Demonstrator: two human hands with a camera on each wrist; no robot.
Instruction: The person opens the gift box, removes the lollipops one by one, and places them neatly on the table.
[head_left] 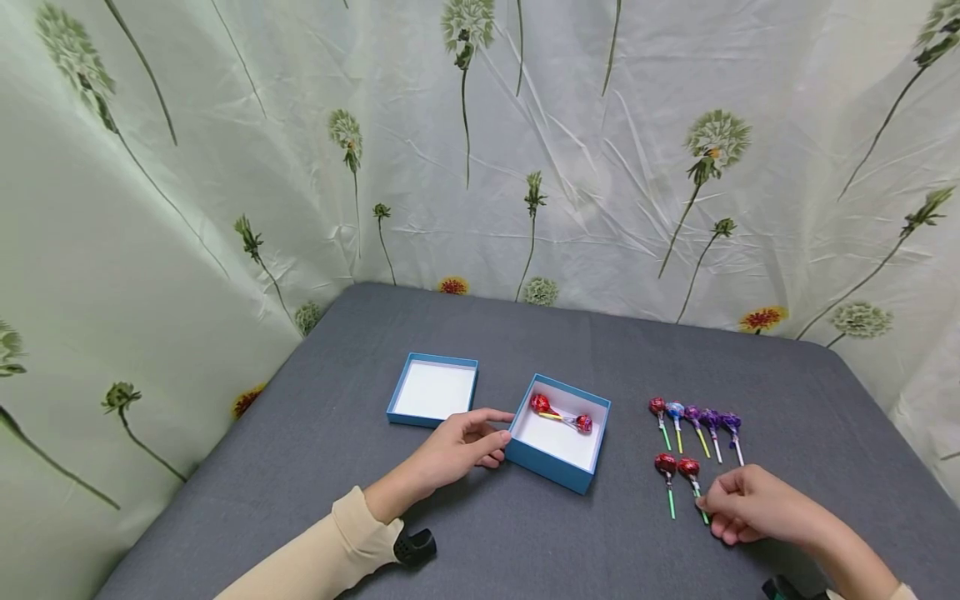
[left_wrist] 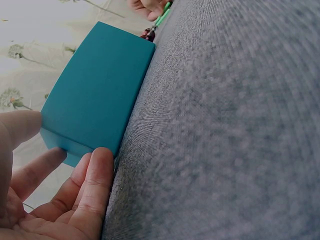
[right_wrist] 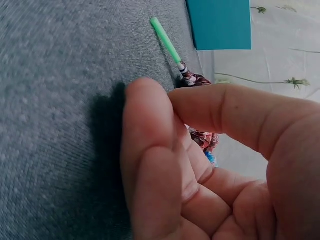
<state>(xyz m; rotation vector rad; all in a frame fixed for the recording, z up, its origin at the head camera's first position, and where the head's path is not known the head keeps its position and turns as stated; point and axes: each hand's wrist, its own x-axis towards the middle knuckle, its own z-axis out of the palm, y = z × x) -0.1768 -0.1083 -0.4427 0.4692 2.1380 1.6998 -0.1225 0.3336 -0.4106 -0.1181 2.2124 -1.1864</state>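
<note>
My right hand (head_left: 757, 507) pinches the green stick of a red-wrapped lollipop (head_left: 689, 468) between thumb and index finger; in the right wrist view the fingers hide that stick. Just left of it lies another red lollipop (head_left: 665, 463) with a green stick. A blue open-topped box (head_left: 551, 462) with a white inside stands mid-table, holding two red lollipops (head_left: 541, 404) laid head to tail. The fingertips of my left hand (head_left: 457, 450) touch the box's left corner, its fingers mostly extended. In the left wrist view they rest against the end of the blue box (left_wrist: 100, 90).
The blue-edged lid (head_left: 433, 389) lies white side up, left of the box. Behind the right hand is a row of several lollipops, among them a blue one (head_left: 675, 411) and purple ones (head_left: 710, 419). A flower-print curtain (head_left: 570, 150) hangs beyond the grey table (head_left: 300, 483).
</note>
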